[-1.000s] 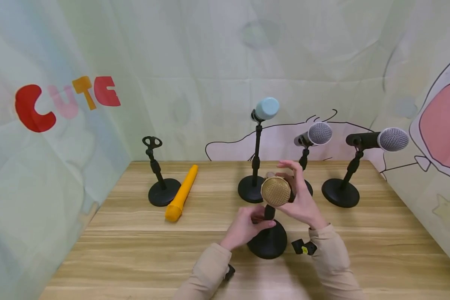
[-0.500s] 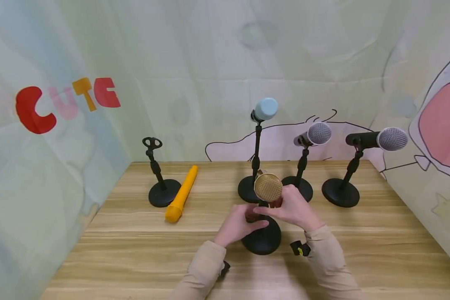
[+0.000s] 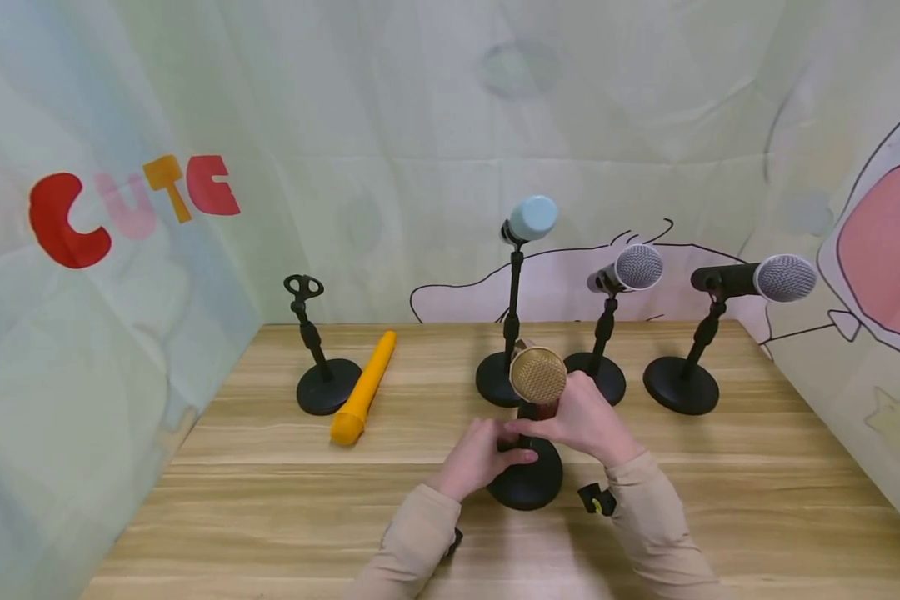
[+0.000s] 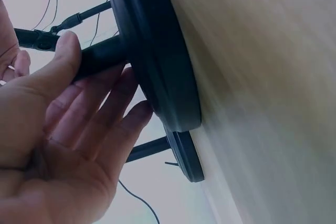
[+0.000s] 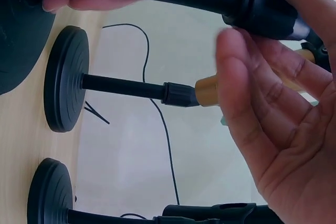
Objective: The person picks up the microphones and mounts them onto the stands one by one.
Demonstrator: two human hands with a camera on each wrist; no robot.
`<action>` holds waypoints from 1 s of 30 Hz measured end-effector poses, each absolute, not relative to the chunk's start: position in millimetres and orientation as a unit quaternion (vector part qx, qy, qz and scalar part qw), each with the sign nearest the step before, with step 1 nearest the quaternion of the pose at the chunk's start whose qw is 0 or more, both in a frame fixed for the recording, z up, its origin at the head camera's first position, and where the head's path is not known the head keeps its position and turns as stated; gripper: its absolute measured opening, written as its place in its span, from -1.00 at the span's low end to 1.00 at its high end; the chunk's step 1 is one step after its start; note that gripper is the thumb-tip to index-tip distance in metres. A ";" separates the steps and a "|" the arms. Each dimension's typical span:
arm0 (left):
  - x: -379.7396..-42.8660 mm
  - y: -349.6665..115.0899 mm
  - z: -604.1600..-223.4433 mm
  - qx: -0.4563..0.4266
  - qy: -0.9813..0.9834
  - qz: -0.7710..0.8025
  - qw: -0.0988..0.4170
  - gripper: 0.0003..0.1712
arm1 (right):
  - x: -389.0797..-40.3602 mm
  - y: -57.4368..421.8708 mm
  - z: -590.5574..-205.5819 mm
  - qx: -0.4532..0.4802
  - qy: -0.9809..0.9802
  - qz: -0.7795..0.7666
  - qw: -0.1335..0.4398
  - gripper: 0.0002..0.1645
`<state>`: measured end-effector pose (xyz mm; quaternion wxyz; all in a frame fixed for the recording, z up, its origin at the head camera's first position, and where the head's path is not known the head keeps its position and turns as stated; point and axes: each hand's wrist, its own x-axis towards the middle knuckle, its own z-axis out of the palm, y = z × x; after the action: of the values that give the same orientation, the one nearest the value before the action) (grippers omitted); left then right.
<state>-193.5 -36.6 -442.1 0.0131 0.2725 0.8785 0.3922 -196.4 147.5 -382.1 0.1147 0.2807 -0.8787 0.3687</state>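
Note:
A gold microphone (image 3: 537, 375) with a mesh head sits atop a black desk stand (image 3: 527, 485) in the middle of the table. My left hand (image 3: 474, 458) holds the stand's lower pole; in the left wrist view its thumb lies on the pole (image 4: 102, 56) and the fingers pass behind. Just under the microphone head, my right hand (image 3: 591, 421) grips the upper pole. The right wrist view shows its thumb and fingers around the collar (image 5: 265, 9), with part of the gold handle (image 5: 207, 90) behind them. The microphone's clip is mostly hidden.
Behind stand a light blue microphone (image 3: 534, 218) and two silver-headed microphones (image 3: 639, 267) (image 3: 786, 278) on black stands. To the left, a yellow microphone (image 3: 363, 387) lies beside a stand with a bare clip (image 3: 304, 286). A printed cloth hangs behind the table (image 3: 270, 517).
My right hand has come down from beside the gold microphone's head to the upper pole. The stand has shifted slightly left, and my left hand has stayed on the lower pole.

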 end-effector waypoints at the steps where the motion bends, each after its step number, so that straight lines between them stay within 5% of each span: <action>1: -193.2 -36.8 -442.2 0.273 0.878 0.393 0.011 -0.80 | -196.4 147.5 -381.8 0.281 -0.879 0.368 0.113 -0.55; 30: -189.6 -37.0 -443.6 0.290 0.872 0.395 -0.003 -0.83 | -198.3 149.2 -383.7 0.324 -0.860 0.386 0.075 -0.63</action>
<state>-189.6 -37.0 -443.6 -0.0027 0.2901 0.8715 0.3954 -198.3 149.2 -383.7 0.0753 0.3239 -0.8604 0.3863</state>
